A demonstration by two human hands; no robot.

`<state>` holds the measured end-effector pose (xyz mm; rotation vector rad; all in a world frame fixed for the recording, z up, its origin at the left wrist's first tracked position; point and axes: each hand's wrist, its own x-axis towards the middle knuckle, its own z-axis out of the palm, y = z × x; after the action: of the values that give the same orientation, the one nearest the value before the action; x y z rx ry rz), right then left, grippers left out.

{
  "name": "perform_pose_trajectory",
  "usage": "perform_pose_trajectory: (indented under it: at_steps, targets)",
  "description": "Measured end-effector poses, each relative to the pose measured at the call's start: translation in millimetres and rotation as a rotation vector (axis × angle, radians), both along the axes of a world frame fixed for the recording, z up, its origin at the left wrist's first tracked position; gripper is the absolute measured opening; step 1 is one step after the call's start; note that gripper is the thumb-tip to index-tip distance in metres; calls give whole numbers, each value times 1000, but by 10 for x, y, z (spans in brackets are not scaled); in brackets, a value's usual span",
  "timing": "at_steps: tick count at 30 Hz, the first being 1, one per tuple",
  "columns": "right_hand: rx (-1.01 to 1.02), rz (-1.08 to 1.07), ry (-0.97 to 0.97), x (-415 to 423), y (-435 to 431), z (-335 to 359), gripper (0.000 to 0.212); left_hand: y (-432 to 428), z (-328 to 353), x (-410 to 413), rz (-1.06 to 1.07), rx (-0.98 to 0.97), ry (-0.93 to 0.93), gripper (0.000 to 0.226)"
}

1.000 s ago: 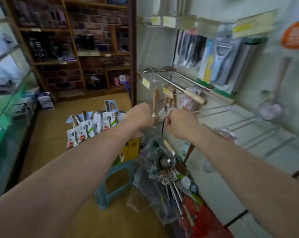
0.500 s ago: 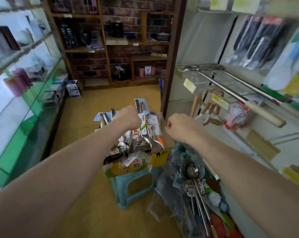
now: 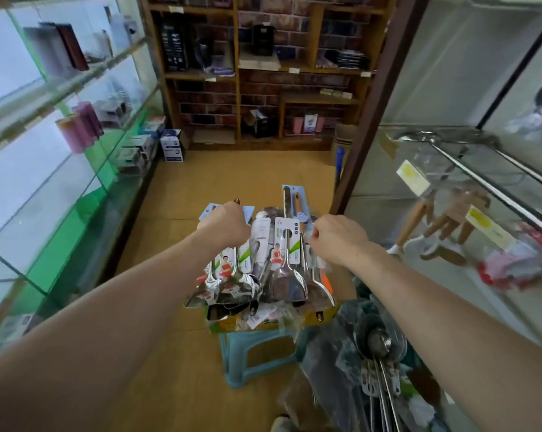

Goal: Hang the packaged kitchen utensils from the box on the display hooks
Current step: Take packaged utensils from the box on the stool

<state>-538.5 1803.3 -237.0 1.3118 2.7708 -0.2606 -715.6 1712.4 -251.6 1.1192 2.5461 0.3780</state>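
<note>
L hand (image 3: pixel 224 227) is fisted, knuckles up, over the card tops of the packaged ladles (image 3: pixel 232 275) at the left side of the box (image 3: pixel 344 286). Its fingers are hidden, so can't tell if it grips. R hand (image 3: pixel 338 236) is curled too, just beside the packaged spatula (image 3: pixel 287 263) mid-box; hold unclear. A blue stool (image 3: pixel 254 353) sits under the box. Best way, imo: pinch one card near its hang hole & lift straight up so neighbours don't snag, then carry it to the display hooks (image 3: pixel 469 173), right of the box & higher.
</note>
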Motion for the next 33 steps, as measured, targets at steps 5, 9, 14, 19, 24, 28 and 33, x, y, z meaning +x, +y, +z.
perform_pose_trajectory:
  at_steps: [5, 9, 14, 19, 24, 28, 33]
  targets:
    - [-19, 20, 5, -392, 437, -122, 31, 300, -133, -329, 74, -55, -2, 25]
    - [-42, 80, -27, -643, 822, -267, 15, 588, -299, -521, 75, -93, -23, 18]
    - [-83, 112, -54, -966, 1326, -516, 17, 953, -586, -724, 111, -127, -66, 10]
    - [-114, 101, -69, -1277, 1752, -855, 5, 1293, -906, -873, 101, -201, -90, 12]
    - [-100, 101, -92, -1524, 1987, -1087, 16, 1405, -1135, -992, 117, -190, -136, 25]
    - [-120, 99, -101, -1723, 2112, -1311, 41, 1406, -1319, -1092, 176, -227, -143, 31]
    - [-35, 130, -204, -1847, 2162, -1411, 58, 1402, -1451, -1166, 273, -264, -126, 42]
